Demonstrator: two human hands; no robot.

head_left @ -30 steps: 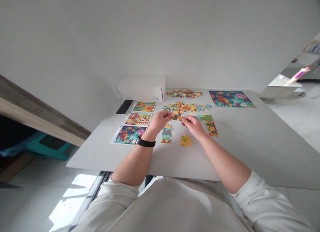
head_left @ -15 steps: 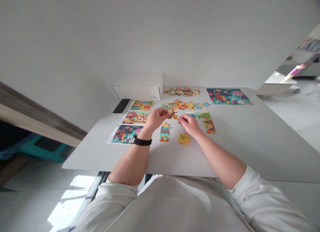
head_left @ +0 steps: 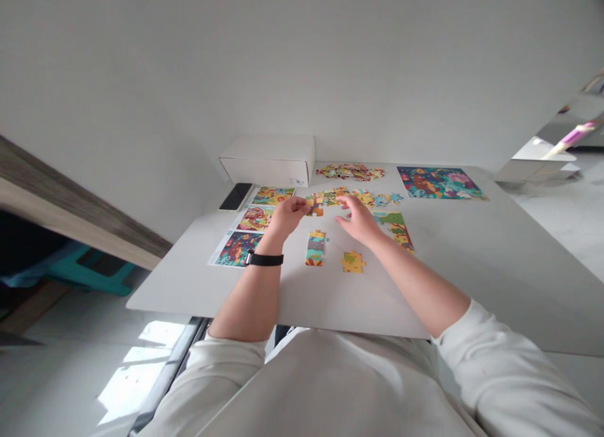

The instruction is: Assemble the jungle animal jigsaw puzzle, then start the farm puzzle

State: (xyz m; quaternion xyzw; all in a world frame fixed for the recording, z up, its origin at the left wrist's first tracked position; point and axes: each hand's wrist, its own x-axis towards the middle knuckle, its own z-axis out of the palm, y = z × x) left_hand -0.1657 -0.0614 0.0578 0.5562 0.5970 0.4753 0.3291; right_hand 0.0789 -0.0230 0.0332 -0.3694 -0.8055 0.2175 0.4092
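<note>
My left hand [head_left: 284, 215] pinches a small orange puzzle piece [head_left: 314, 206] just above the white table [head_left: 472, 254]. My right hand [head_left: 357, 218] reaches toward the loose pile of puzzle pieces [head_left: 353, 198], fingers spread, holding nothing that shows. A short joined strip of pieces [head_left: 315, 248] lies below my left hand. A single yellow piece [head_left: 353, 261] lies near my right wrist. A partly built section with a tree [head_left: 397, 226] sits to the right of my right hand.
Three picture cards [head_left: 250, 226] lie in a row at the left, beside a black phone [head_left: 235, 196]. A white box [head_left: 270, 160] stands at the back. A second pile of pieces [head_left: 349, 171] and a finished puzzle [head_left: 438, 183] lie at the far edge.
My hands have parted. The left hand carried the orange piece up and left; the right hand let go, opened and moved toward the loose pile.
</note>
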